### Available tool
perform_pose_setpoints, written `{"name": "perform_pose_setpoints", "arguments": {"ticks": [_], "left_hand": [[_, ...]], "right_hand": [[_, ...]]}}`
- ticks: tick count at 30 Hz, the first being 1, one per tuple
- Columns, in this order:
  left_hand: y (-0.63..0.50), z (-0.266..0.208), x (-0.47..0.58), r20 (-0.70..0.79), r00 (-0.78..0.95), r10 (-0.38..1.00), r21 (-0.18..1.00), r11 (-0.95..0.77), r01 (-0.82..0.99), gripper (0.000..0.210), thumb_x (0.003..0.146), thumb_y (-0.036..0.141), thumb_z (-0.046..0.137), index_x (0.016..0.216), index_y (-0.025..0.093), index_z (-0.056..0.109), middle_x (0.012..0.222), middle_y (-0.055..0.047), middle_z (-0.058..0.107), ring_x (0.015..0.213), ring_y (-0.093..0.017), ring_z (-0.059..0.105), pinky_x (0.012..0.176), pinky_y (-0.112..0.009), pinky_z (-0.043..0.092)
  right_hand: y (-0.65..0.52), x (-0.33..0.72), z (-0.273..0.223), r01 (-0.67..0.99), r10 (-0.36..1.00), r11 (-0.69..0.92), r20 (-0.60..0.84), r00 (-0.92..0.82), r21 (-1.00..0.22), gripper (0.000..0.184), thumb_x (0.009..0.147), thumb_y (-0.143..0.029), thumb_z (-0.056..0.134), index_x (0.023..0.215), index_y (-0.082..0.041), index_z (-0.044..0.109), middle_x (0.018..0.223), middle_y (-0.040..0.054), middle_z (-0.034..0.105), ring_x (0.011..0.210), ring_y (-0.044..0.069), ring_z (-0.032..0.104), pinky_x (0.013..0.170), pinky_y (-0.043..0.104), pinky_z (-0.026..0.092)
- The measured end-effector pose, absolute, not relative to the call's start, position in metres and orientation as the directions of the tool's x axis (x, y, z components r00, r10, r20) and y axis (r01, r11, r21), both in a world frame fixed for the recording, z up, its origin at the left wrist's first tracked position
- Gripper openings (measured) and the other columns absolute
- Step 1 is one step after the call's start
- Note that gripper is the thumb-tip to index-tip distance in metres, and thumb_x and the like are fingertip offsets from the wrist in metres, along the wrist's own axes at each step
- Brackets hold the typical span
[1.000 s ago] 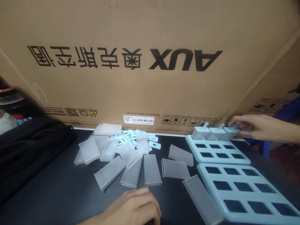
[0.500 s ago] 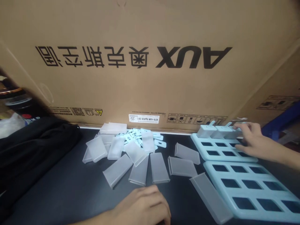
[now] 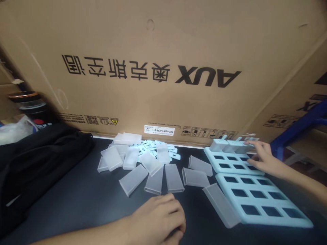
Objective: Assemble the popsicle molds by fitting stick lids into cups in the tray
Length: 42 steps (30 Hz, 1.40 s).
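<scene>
My right hand [image 3: 259, 154] is at the far row of a light-blue tray [image 3: 209, 160] with square openings. Its index finger touches the top of the rightmost frosted ice pop mould [image 3: 241, 148], while the thumb sits lower, by the tray. Two more ice pop moulds [image 3: 219, 145] stand upright in that row, each with a blue stick up. Near the front edge, my left hand [image 3: 159, 216] rests on the table with fingers loosely curled; nothing shows in it. Beyond it lie several loose frosted moulds [image 3: 173, 178] and a pile of light-blue sticks [image 3: 146, 148].
A second light-blue tray [image 3: 278, 221] lies in front of the first, a loose mould leaning against its left side. A large cardboard box [image 3: 153, 102] walls off the back. Black cloth [image 3: 46, 160] and a dark jar [image 3: 35, 109] are at left; a blue frame [image 3: 298, 122] is at right.
The whole view has shifted a little. My right hand stays at the rightmost mould in the far row, and my left hand still rests on the table.
</scene>
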<state>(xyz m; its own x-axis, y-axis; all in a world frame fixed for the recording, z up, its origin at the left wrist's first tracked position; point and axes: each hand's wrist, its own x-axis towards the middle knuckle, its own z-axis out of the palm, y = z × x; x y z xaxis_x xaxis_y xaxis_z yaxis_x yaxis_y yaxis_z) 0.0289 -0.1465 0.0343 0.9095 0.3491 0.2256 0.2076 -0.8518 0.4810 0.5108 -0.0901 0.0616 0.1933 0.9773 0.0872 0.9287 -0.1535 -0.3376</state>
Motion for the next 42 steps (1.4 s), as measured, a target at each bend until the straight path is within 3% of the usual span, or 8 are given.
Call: {"name": "perform_pose_setpoints", "arguments": {"ticks": [6,13,24,30,33,35,39,42], "left_hand": [[-0.150,0.030,0.026,0.268,0.900,0.343,0.456,-0.868,0.195,0.009,0.086,0.021,0.056,0.095,0.022,0.053,0.101,0.000,0.064,0.093,-0.017,0.059,0.078,-0.028,0.050],[-0.151,0.026,0.024,0.277,0.899,0.340,0.444,-0.875,0.194,0.009,0.086,0.022,0.056,0.095,0.022,0.053,0.103,0.000,0.063,0.093,-0.017,0.057,0.078,-0.028,0.048],[-0.149,0.024,0.024,0.270,0.898,0.347,0.456,-0.868,0.198,0.009,0.087,0.024,0.056,0.096,0.022,0.054,0.104,0.000,0.063,0.093,-0.017,0.057,0.077,-0.028,0.048],[-0.151,0.026,0.025,0.271,0.902,0.337,0.432,-0.880,0.199,0.008,0.088,0.024,0.055,0.096,0.022,0.054,0.103,0.000,0.063,0.092,-0.017,0.057,0.075,-0.029,0.047],[-0.154,0.026,0.024,0.288,0.905,0.312,0.335,-0.918,0.210,0.008,0.091,0.026,0.053,0.097,0.020,0.054,0.104,-0.002,0.063,0.090,-0.018,0.056,0.075,-0.031,0.047],[-0.157,0.028,0.023,0.318,0.888,0.334,0.259,-0.931,0.257,0.012,0.091,0.027,0.054,0.099,0.018,0.055,0.110,-0.005,0.063,0.095,-0.021,0.055,0.078,-0.034,0.046],[-0.161,0.032,0.021,0.354,0.826,0.438,0.160,-0.899,0.408,0.027,0.090,0.030,0.054,0.111,0.014,0.056,0.133,-0.012,0.055,0.122,-0.032,0.047,0.098,-0.046,0.041],[-0.161,0.036,0.021,0.320,0.839,0.440,0.069,-0.894,0.443,0.033,0.094,0.034,0.049,0.117,0.012,0.055,0.139,-0.014,0.051,0.130,-0.034,0.042,0.105,-0.048,0.037]], "right_hand": [[-0.104,0.499,0.062,0.921,0.973,-0.119,0.141,0.182,-0.371,0.072,0.071,-0.035,0.057,0.136,-0.036,0.024,0.142,0.0115,0.020,0.110,0.029,0.061,0.098,0.037,0.051],[-0.108,0.496,0.060,0.952,0.977,-0.114,0.144,0.160,-0.283,0.074,0.076,-0.038,0.056,0.142,-0.040,0.024,0.148,0.0123,0.018,0.085,0.024,0.069,0.099,0.044,0.050],[-0.104,0.507,0.048,0.988,0.975,-0.142,0.163,0.150,-0.058,0.078,0.080,-0.041,0.048,0.152,-0.035,0.018,0.152,0.0140,0.018,0.099,0.027,0.067,0.098,0.042,0.050],[-0.108,0.496,0.061,0.984,0.980,-0.150,0.118,0.161,-0.094,0.077,0.081,-0.040,0.048,0.152,-0.037,0.018,0.152,0.0132,0.020,0.093,0.026,0.068,0.094,0.043,0.051],[-0.107,0.499,0.078,0.990,0.995,-0.050,0.083,0.061,-0.130,0.075,0.080,-0.038,0.049,0.150,-0.037,0.024,0.148,0.0114,0.027,0.110,0.028,0.062,0.097,0.038,0.050],[-0.105,0.495,0.090,0.995,0.983,-0.025,0.177,0.042,-0.095,0.076,0.079,-0.038,0.051,0.150,-0.030,0.027,0.143,0.0143,0.034,0.126,0.031,0.051,0.101,0.039,0.047],[-0.095,0.444,0.110,0.991,0.876,-0.083,0.467,0.121,-0.101,0.053,0.081,-0.040,0.049,0.127,-0.015,0.051,0.114,0.0165,0.058,0.107,0.032,0.058,0.091,0.041,0.048],[-0.085,0.374,0.113,0.972,0.956,0.149,0.279,-0.095,-0.181,0.027,0.087,-0.038,0.046,0.097,-0.019,0.062,0.091,0.0095,0.066,0.081,0.022,0.062,0.078,0.034,0.047]]}}
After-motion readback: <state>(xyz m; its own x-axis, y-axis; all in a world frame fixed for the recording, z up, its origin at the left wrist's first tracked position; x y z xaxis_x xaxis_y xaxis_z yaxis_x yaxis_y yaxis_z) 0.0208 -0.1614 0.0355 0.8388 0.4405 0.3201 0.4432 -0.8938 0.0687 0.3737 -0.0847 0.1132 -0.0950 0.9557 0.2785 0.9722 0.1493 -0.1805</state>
